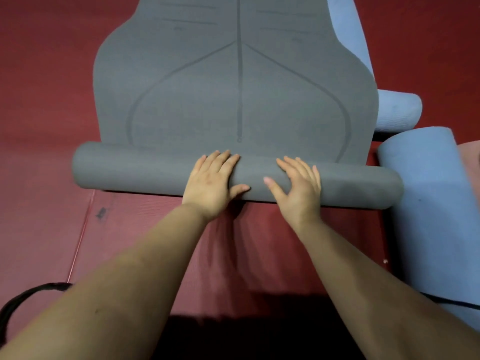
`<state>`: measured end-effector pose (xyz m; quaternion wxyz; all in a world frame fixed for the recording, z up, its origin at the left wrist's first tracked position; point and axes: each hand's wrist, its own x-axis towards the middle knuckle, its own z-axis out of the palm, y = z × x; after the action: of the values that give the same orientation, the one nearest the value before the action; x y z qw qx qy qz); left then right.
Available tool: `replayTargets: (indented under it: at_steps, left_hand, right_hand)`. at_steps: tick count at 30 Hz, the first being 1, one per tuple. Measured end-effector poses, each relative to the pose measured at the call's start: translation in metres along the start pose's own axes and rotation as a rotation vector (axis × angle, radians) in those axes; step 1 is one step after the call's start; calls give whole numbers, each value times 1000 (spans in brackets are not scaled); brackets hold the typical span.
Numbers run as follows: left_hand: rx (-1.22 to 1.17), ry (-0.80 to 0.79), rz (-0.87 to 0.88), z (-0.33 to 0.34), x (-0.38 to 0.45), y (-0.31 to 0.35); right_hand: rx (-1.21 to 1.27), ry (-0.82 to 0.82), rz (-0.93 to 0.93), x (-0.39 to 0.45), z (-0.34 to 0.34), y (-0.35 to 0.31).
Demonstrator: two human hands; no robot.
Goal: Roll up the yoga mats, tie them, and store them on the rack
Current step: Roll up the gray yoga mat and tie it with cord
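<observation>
A grey yoga mat (233,87) with printed alignment lines lies flat, stretching away from me. Its near end is wound into a thick roll (124,167) lying crosswise in front of me. My left hand (211,183) presses flat on the roll just left of its middle, fingers straight and thumb spread. My right hand (298,185) presses on the roll just right of the middle, fingers straight as well. Both palms lie on top of the roll; neither hand curls around it.
A red mat (155,242) lies under the grey one on red flooring (39,100). A rolled blue mat (428,216) lies at the right, with a partly rolled blue mat (397,110) behind it. A black strap (18,300) lies at the lower left.
</observation>
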<state>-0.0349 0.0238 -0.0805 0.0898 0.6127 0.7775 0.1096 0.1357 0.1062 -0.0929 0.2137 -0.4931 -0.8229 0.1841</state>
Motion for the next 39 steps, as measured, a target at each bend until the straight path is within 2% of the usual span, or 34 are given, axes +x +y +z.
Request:
replayTargets:
  at_steps: [2,6,8,15,19,32,36,39]
  left_hand:
    - [17,-116,45,-9,15,-8]
    - [43,-186,66,-11,38,-11]
    - [52,-239,66,-15,44,-8]
    - [14,-178,66,-14,19,2]
    - [9,-144,32,-13,-12,14]
    - [-36,-312,30,-14,-135,37]
    - [-9,-199,43,-7,-152,34]
    - [9,-127,82,3,-152,28]
  right_hand:
    - [-63,28,-18,-5,3,-1]
    - [-129,-227,11,24,-5,-3]
    - [-160,-290,-30,29,-8,1]
    - [-122,-81,-154,4,-7,4]
    - [-126,-39,-196,-21,-13,4]
    - [-125,-183,-92,-149,-43,-12]
    - [-120,-209,-58,-156,-43,-15]
    - [-225,-176,-102,-166,-36,-13]
